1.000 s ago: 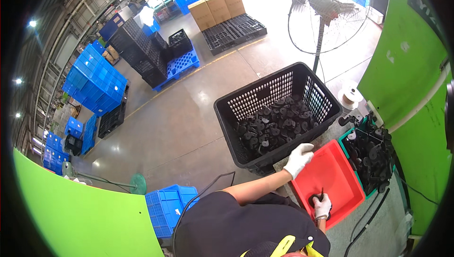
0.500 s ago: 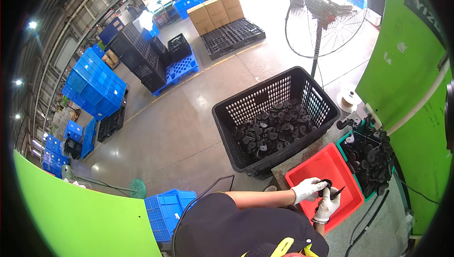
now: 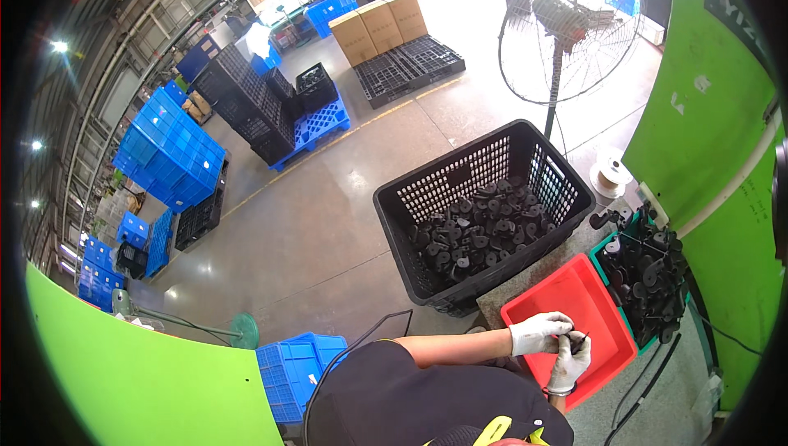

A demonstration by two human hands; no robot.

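Note:
Over a red tray (image 3: 538, 298), both my gloved hands come together around a small black plastic part (image 3: 578, 341). My left hand (image 3: 539, 333) reaches in from the left, its fingers closed at the part's left side. My right hand (image 3: 568, 365), just below and to the right, grips the same part, and a thin dark tip pokes out above its fingers. White gloves cover most of the piece, so its full shape is hidden. To the right of the red tray, a green bin (image 3: 609, 275) is heaped with black hooked parts (image 3: 648, 269) with rounded ends.
A large black crate (image 3: 484, 280) holds many similar black parts beyond the tray. A white spool (image 3: 610, 175) and a caged fan (image 3: 566, 32) stand farther back. Black tubing (image 3: 647, 388) lies on the grey worktop (image 3: 603, 417). Blue bins (image 3: 287, 380) sit at lower left; green panels flank me.
The round black end that showed between my hands is now mostly covered by my fingers. My left fingers have curled in closer to my right hand. The whole view has shifted slightly.

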